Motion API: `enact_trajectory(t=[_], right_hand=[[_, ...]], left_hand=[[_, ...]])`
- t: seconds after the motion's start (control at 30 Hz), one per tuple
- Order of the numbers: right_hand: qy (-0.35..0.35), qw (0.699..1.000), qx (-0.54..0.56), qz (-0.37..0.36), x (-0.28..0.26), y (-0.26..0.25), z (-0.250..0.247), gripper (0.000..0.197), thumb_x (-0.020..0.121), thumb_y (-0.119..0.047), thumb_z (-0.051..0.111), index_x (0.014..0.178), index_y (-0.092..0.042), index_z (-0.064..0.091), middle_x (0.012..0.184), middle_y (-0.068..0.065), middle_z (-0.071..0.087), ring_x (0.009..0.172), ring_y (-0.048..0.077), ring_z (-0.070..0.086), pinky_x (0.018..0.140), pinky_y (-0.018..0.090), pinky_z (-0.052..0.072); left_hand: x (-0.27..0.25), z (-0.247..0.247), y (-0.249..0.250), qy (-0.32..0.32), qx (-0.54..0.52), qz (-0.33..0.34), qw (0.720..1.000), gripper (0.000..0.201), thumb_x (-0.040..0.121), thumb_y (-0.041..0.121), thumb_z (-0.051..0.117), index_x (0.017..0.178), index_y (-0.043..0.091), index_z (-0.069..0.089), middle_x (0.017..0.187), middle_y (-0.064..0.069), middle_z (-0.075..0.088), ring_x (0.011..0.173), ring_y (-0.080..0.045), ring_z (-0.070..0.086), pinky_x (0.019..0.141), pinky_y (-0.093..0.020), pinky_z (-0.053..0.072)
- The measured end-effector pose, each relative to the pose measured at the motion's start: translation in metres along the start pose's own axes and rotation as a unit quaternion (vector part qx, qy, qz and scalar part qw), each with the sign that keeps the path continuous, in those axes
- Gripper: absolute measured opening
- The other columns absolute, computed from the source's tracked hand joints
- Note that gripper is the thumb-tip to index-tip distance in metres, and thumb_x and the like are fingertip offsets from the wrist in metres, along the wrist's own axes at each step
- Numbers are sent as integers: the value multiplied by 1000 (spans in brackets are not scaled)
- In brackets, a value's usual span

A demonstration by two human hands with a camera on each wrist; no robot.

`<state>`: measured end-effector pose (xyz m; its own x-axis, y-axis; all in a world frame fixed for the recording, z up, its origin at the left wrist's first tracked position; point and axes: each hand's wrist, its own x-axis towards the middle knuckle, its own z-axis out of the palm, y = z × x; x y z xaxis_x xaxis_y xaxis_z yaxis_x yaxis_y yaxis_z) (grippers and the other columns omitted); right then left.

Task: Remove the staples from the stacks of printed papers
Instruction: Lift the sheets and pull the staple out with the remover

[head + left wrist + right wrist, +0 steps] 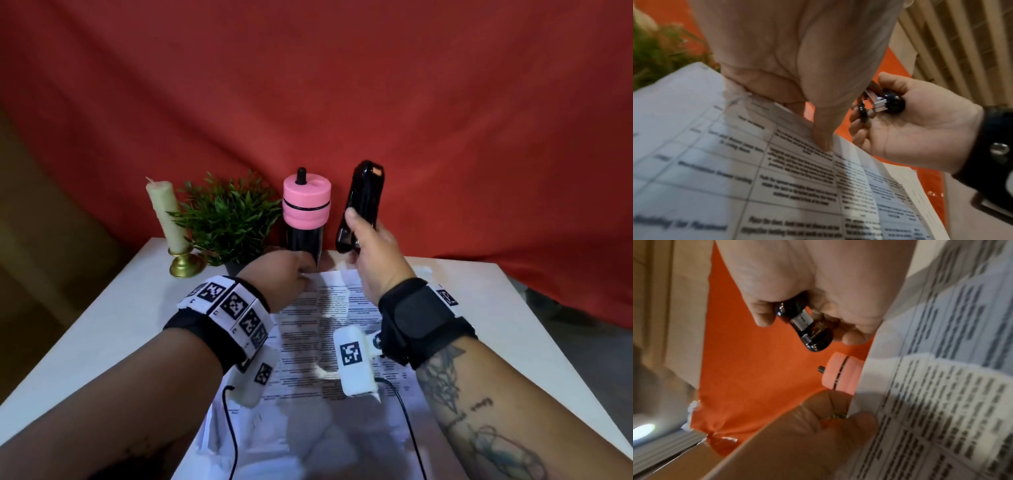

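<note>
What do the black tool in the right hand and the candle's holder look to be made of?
Black stapler: glossy black plastic shell, going by its highlights, with bright metal parts at the lower end. Candle holder: shiny gold-coloured, probably brass or plated metal.

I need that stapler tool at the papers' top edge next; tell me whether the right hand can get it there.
Probably yes. The right hand holds the black stapler just above the papers; nothing lies between, and the left hand grips the edge further left.

Table text on the printed papers (735, 162) too blurred to read; square coded markers on wrist bands (233, 308).
</note>
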<state>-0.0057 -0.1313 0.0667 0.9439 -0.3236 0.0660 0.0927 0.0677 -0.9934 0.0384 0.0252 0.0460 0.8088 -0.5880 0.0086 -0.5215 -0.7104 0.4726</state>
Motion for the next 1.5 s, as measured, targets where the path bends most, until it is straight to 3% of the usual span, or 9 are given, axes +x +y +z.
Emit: enact_trajectory(t=[0.13, 0.27, 0.43, 0.67, 0.9, 1.03, 1.2, 1.3, 1.5], right_hand=[[13, 977, -171, -124, -8, -16, 1, 19, 86, -38, 68, 95, -30, 53, 89, -8, 62, 84, 9, 60, 75, 29, 47], [52, 939, -287, -183, -15, -19, -5, 30, 82, -49, 67, 95, -24, 56, 80, -11, 60, 80, 16, 61, 66, 29, 46], [71, 942, -274, -177, -21, -28, -12, 30, 87, -55, 58, 75, -27, 53, 71, -7, 60, 70, 9, 60, 59, 27, 43], [68, 945, -255, -193, -22, -29, -17, 32, 85, -53, 62, 73, -25, 53, 70, -2, 61, 70, 17, 61, 62, 30, 47], [78, 944, -235, -220, -26, -28, -16, 29, 85, -40, 69, 67, -29, 48, 63, -12, 51, 59, 1, 51, 55, 21, 37], [78, 947, -208, -234, -29, -28, -16, 30, 81, -35, 75, 66, -29, 50, 60, -14, 53, 56, -3, 52, 55, 13, 40], [74, 948, -204, -231, -30, -29, -13, 25, 78, -43, 75, 70, -30, 55, 69, -10, 64, 70, 10, 64, 65, 29, 51], [75, 942, -213, -247, -35, -36, -16, 28, 76, -52, 73, 75, -32, 54, 73, -11, 63, 72, 8, 62, 65, 29, 49], [160, 893, -155, -392, -44, -61, -34, 66, 75, -78, 53, 81, -13, 62, 77, 10, 67, 73, 24, 67, 69, 44, 54]], left_hand=[[-6, -19, 27, 50, 19, 35, 998, 19, 90, 26, 60, 75, 31, 50, 74, 11, 54, 70, -8, 51, 59, -24, 37], [-11, -32, 43, 62, 28, 38, 997, 8, 89, 26, 61, 90, 19, 62, 86, 1, 65, 81, -17, 60, 73, -33, 52], [-19, -44, 56, 56, -3, 36, 998, 16, 87, 32, 68, 75, 31, 56, 74, 8, 60, 70, -5, 55, 57, -24, 38], [-29, -48, 69, 61, -28, 31, 997, 14, 87, 30, 68, 76, 30, 59, 79, 5, 65, 74, -9, 61, 62, -25, 47], [-31, -50, 75, 79, 1, 43, 996, 12, 87, 32, 67, 78, 28, 59, 73, 9, 58, 65, -4, 53, 54, -22, 35], [-31, -46, 75, 82, 20, 51, 995, 15, 84, 35, 68, 87, 22, 62, 75, 8, 59, 68, -10, 55, 57, -25, 41], [-29, -40, 74, 91, 66, 66, 991, 27, 80, 42, 67, 101, 28, 58, 94, 12, 64, 88, -14, 61, 82, -37, 52], [-30, -41, 74, 170, 121, 74, 975, 18, 87, 33, 61, 105, 29, 60, 97, 7, 68, 92, -20, 63, 85, -39, 51], [-37, -56, 75, 389, 162, 176, 890, 9, 77, 14, 63, 69, 18, 63, 79, 3, 65, 64, -28, 62, 61, -36, 42]])
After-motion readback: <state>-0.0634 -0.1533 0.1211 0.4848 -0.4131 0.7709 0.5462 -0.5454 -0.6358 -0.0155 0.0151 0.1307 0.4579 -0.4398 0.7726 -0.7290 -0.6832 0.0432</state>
